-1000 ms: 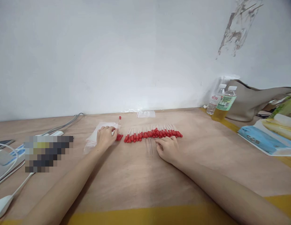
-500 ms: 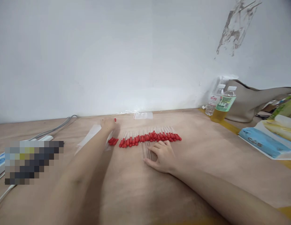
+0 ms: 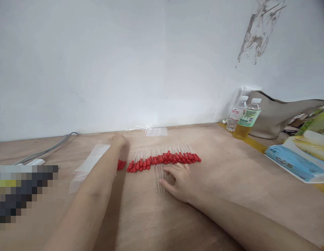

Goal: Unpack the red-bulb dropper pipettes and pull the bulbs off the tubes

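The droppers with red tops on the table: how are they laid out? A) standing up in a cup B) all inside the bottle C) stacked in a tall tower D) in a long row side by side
D: the red-topped droppers lie flat on the table in one long row, side by side, just beyond the right hand.

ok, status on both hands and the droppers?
Left hand reaching far past dropper row. Right hand flat beside clear tubes. Nothing blocking.
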{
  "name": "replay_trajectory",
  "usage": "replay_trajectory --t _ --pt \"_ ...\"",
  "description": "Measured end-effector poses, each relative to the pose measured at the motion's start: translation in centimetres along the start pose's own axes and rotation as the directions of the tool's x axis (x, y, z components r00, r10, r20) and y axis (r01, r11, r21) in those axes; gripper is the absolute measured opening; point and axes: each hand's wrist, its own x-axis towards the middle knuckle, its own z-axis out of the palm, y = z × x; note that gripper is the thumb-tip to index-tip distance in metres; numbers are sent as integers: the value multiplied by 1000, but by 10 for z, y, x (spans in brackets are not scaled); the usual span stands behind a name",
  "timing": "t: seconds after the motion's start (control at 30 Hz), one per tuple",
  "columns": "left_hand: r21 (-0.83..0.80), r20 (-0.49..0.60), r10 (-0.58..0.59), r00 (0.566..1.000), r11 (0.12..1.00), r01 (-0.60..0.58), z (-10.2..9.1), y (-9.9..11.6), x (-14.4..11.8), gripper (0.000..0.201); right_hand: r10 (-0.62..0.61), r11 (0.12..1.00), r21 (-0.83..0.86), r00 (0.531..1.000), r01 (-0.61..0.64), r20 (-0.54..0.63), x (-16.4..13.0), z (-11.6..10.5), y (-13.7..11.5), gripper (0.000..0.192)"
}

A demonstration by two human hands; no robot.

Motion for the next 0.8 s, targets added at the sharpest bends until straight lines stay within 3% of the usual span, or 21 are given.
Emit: replay_trajectory --t 0.13,0.23,0.3,0.4,0.53,0.7,0.8 --pt "-36 -37 -52 998 998 50 -19 10 -7 60 49 998 29 997 -48 -53 0 3 3 20" --pt "-87 -41 65 997 994 -68 -34 14 -33 50 78 995 68 995 -73 -68 1 4 7 17" --pt "-137 -40 202 979 969 -206 -39 13 -66 43 87 991 111 993 -78 -79 2 5 10 17" --pt "-273 -91 518 850 808 -522 -34 6 -128 36 132 976 194 980 -102 -147 3 5 14 22" --pt "-237 -113 661 742 707 -666 -11 -2 -195 27 95 966 257 970 -35 -224 3 2 14 37" --pt "-164 -235 733 638 618 -769 16 -2 -222 20 -146 977 136 982 163 -123 -1 -7 5 39" --pt "-51 -322 764 559 576 -816 20 0 -224 19 -202 975 80 977 207 -60 -2 -11 2 41"
